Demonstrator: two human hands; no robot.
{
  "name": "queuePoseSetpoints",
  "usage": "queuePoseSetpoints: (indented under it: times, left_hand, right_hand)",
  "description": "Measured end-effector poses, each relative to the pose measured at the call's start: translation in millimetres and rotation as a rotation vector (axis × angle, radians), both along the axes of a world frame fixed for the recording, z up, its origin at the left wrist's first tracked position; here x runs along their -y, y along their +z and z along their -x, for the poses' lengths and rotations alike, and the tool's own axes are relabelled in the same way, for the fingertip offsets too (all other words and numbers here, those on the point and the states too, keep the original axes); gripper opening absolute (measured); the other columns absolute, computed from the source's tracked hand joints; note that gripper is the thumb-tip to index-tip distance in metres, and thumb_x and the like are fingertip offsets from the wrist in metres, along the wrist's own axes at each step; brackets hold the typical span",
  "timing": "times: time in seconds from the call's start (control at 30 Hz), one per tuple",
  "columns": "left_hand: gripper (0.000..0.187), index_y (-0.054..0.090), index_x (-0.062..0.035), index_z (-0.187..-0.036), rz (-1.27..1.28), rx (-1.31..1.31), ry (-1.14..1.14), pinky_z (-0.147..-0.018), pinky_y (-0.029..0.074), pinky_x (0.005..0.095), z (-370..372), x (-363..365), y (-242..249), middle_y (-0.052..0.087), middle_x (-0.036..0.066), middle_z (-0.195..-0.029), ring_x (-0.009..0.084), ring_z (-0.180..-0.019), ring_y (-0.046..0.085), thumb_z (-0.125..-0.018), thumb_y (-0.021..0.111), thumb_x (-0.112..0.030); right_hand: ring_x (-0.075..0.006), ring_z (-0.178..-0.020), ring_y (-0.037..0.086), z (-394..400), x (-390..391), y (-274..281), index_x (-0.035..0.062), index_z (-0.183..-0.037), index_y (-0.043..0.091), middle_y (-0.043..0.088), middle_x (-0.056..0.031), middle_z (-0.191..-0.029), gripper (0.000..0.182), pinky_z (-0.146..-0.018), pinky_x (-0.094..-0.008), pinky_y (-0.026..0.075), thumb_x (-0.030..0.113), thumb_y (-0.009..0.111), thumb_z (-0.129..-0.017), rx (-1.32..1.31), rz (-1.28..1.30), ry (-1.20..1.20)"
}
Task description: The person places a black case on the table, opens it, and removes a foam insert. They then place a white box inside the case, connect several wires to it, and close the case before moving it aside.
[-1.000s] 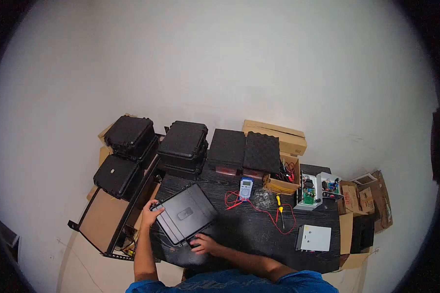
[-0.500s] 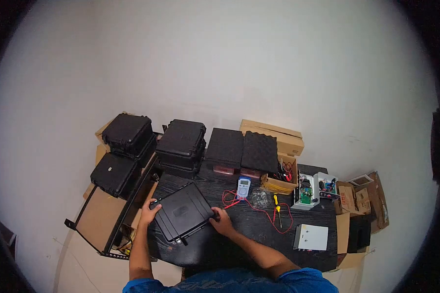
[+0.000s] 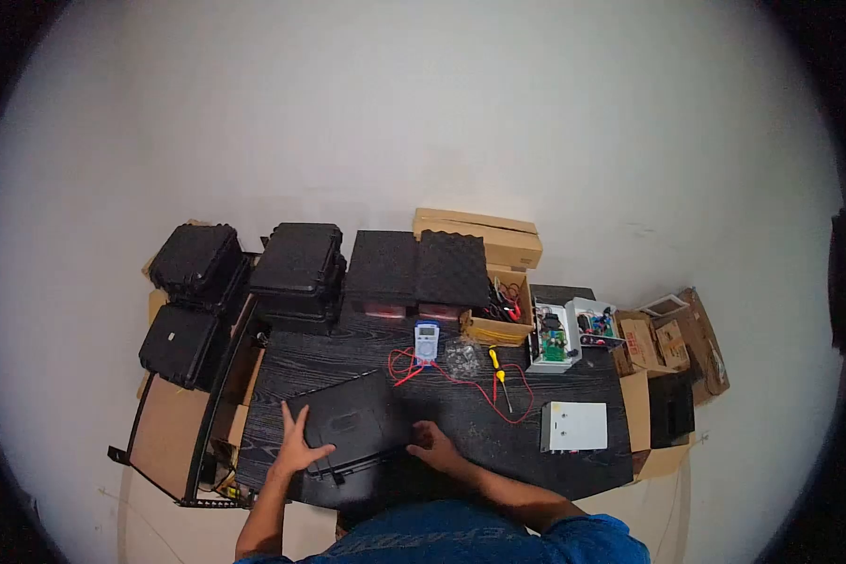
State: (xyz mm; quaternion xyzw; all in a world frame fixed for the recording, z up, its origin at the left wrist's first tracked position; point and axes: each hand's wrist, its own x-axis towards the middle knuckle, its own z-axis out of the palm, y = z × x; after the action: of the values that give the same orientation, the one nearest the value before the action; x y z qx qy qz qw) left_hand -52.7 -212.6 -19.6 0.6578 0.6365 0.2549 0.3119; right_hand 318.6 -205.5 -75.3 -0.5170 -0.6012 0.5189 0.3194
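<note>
Lying on the near left part of the desk [image 3: 461,437], a closed black case [image 3: 352,423] sits between the two hands. Stacked black cases [image 3: 301,256] and foam pieces [image 3: 451,268] line the rear, in the way of any path straight back. Beyond the case's far right corner are a multimeter [image 3: 426,344] with looped red leads, a clear bag [image 3: 463,359] and a yellow-handled screwdriver [image 3: 498,368]. Farther right stand a cable-filled carton [image 3: 498,331], an opened enclosure [image 3: 550,352] and a white box [image 3: 578,427]. The left hand [image 3: 301,451] is widely splayed at the case's left side, thumb over the lid; the right hand [image 3: 437,449], half open with bent fingers, is just beside the right edge, contact indeterminable.
</note>
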Motion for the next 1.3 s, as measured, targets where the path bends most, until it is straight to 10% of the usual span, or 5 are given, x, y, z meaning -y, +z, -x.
queuePoseSetpoints:
  times: [0.23,0.43,0.63,0.97,1.3]
  left_hand:
    - [0.144,0.03,-0.0173,-0.162,0.036,-0.28,-0.548,-0.116,0.022,0.0733,-77.6,-30.7,15.3,-0.016,0.036,-0.164,0.0618,-0.149,-0.011,-0.044,0.095,-0.069]
    - [0.14,0.027,-0.0191,-0.164,0.014,-0.249,-0.763,-0.114,0.026,0.0747,-137.4,-41.2,25.5,-0.016,0.03,-0.167,0.0593,-0.149,-0.017,-0.049,0.095,-0.063]
    - [0.121,0.035,-0.015,-0.161,-0.066,-0.205,-0.815,-0.116,0.022,0.0745,-153.0,-49.1,26.3,-0.004,0.026,-0.17,0.0546,-0.153,-0.01,-0.061,0.09,-0.058]
    - [0.083,0.044,-0.0131,-0.155,-0.303,-0.394,-0.766,-0.118,0.019,0.0733,-155.4,-31.2,-18.9,0.024,0.012,-0.169,0.0377,-0.158,0.013,-0.087,0.075,-0.049]
    - [0.1,0.037,-0.0173,-0.158,-0.334,-0.571,-0.89,-0.118,0.027,0.0719,-141.4,-20.6,-32.1,0.024,0.01,-0.168,0.0404,-0.155,0.02,-0.073,0.086,-0.033]
  right_hand:
    - [-0.013,-0.085,0.058,-82.7,35.4,-2.4,0.007,-0.124,0.055,0.059,-0.0013,-0.09,0.058,-0.085,-0.0304,0.052,0.03,0.089,-0.083,0.22,0.01,-0.141]
    - [-0.0247,-0.107,0.058,-121.8,83.8,56.1,0.0081,-0.137,0.051,0.055,-0.0147,-0.123,0.077,-0.097,-0.0375,0.051,0.032,0.092,-0.077,0.348,-0.281,-0.137]
    - [-0.0428,-0.146,0.035,-124.0,79.7,88.6,0.0164,-0.151,0.048,0.035,-0.0193,-0.157,0.081,-0.117,-0.0497,0.04,0.028,0.085,-0.08,0.73,-0.35,0.23]
    - [-0.0443,-0.15,0.029,-108.6,35.5,60.9,0.0245,-0.159,0.037,0.028,-0.0182,-0.163,0.078,-0.114,-0.0619,0.037,0.016,0.07,-0.088,1.029,-0.569,0.312]
    - [-0.0527,-0.15,0.019,-88.3,40.5,56.4,0.0271,-0.162,0.028,0.016,-0.0253,-0.166,0.079,-0.111,-0.0717,0.034,0.02,0.066,-0.093,1.236,-0.473,0.332]
